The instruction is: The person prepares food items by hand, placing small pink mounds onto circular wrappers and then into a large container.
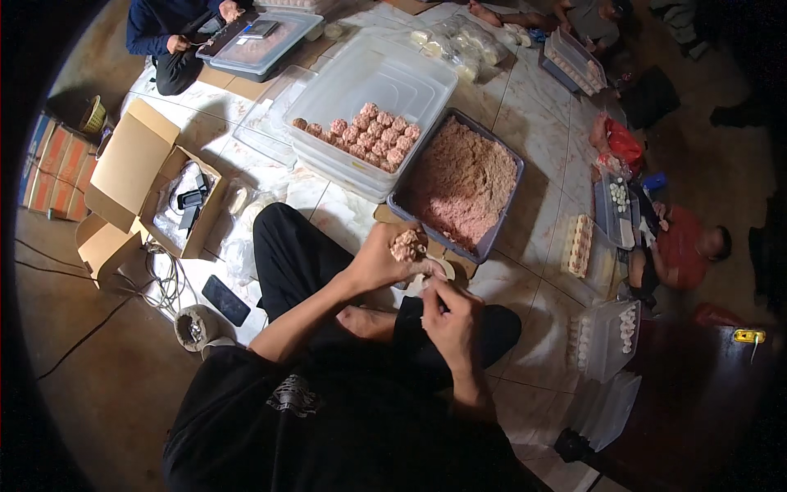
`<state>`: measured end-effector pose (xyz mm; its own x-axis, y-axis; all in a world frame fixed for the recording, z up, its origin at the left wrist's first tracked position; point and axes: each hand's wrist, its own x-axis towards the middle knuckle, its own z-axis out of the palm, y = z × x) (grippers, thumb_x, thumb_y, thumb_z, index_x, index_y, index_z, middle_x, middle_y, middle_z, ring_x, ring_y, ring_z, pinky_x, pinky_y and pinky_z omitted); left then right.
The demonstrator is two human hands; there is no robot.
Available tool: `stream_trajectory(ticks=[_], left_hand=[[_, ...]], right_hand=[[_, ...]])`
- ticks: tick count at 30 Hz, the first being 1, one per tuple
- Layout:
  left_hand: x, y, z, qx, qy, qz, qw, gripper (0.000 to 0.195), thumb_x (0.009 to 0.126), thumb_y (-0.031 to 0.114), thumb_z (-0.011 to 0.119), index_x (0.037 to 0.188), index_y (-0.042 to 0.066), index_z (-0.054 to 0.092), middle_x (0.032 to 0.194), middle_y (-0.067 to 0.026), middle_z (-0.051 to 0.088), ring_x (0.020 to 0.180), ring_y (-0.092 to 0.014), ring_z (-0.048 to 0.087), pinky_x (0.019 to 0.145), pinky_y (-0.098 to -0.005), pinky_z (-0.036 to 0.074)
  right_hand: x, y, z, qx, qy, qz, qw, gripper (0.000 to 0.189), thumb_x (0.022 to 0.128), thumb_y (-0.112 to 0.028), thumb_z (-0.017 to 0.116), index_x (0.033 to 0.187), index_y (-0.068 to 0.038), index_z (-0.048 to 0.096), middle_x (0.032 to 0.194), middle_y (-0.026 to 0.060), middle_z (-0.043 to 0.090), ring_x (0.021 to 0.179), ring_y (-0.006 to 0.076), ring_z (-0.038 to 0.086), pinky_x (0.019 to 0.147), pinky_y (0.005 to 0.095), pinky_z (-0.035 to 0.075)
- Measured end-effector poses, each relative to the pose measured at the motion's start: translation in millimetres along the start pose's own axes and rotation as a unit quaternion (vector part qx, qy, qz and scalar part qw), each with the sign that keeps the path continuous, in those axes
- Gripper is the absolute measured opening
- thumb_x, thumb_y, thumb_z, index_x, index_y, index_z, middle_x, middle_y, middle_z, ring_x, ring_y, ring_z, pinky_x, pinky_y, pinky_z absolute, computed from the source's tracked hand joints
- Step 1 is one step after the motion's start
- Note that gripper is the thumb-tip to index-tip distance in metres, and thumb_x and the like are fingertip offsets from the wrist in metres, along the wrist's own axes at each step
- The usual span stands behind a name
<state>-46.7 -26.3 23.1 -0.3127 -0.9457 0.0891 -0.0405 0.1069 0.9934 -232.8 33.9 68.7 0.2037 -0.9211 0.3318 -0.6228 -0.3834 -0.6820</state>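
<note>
My left hand is closed around a lump of coarse pinkish mixture, part of which bulges out at the top of the fist. Close against its thumb are the pinched fingers of my right hand; whether anything small is between them is unclear. A pale round thing shows partly behind the hands. Just beyond them is a grey plastic tub holding a mass of similar mixture. To its left, a translucent plastic bin contains rows of rounded balls.
An open cardboard box, coiled cable, phone and stone-like pot lie at left. Plastic bags rest farther back. Filled containers line the right side. Other people sit at upper left and right.
</note>
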Motion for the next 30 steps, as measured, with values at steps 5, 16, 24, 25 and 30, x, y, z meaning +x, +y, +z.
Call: stream_trajectory(ticks=[5, 16, 24, 25, 30], left_hand=[[1, 6, -11, 0.021, 0.068, 0.073, 0.995, 0.047, 0.07, 0.022, 0.098, 0.093, 0.001, 0.062, 0.081, -0.002, 0.062, 0.077, -0.007, 0.055, 0.068, -0.0293, 0.049], [11, -20, -23, 0.002, 0.077, -0.005, 0.997, 0.044, 0.075, 0.025, 0.095, 0.085, -0.002, 0.062, 0.075, -0.0046, 0.063, 0.069, -0.011, 0.054, 0.063, -0.0326, 0.05], [8, -25, -6, 0.404, 0.011, -0.055, 0.913, 0.029, 0.077, 0.02, 0.082, 0.096, 0.0, 0.07, 0.082, -0.0238, 0.071, 0.073, -0.045, 0.067, 0.069, -0.0488, 0.056], [5, -36, -8, 0.362, 0.027, -0.051, 0.93, 0.03, 0.079, 0.019, 0.083, 0.096, -0.002, 0.07, 0.082, -0.0205, 0.072, 0.07, -0.039, 0.068, 0.068, -0.0464, 0.056], [8, -41, 3, 0.025, 0.025, -0.009, 0.999, 0.024, 0.085, 0.01, 0.084, 0.096, -0.001, 0.065, 0.08, -0.0004, 0.065, 0.077, -0.005, 0.056, 0.069, -0.0278, 0.051]], right_hand=[[-5, 2, -34, 0.035, 0.003, 0.164, 0.986, 0.009, 0.091, 0.0, 0.07, 0.098, 0.005, 0.073, 0.086, 0.0143, 0.076, 0.072, 0.0215, 0.075, 0.057, 0.0355, 0.054], [21, -22, -42, -0.055, -0.055, 0.085, 0.993, 0.015, 0.098, -0.011, 0.065, 0.093, 0.002, 0.069, 0.083, 0.0207, 0.066, 0.075, 0.041, 0.067, 0.065, 0.0439, 0.05], [29, -3, -21, 0.044, -0.023, 0.113, 0.992, 0.019, 0.101, -0.013, 0.064, 0.094, 0.003, 0.071, 0.081, 0.0184, 0.069, 0.077, 0.0376, 0.069, 0.069, 0.0434, 0.052], [33, -5, -26, 0.077, 0.001, 0.112, 0.991, 0.019, 0.101, -0.012, 0.062, 0.094, 0.003, 0.07, 0.086, 0.0193, 0.07, 0.081, 0.0389, 0.07, 0.071, 0.0437, 0.052], [47, 106, -5, -0.257, 0.009, 0.157, 0.954, 0.019, 0.097, -0.006, 0.058, 0.107, 0.001, 0.072, 0.097, 0.0254, 0.071, 0.091, 0.0445, 0.07, 0.08, 0.051, 0.055]])
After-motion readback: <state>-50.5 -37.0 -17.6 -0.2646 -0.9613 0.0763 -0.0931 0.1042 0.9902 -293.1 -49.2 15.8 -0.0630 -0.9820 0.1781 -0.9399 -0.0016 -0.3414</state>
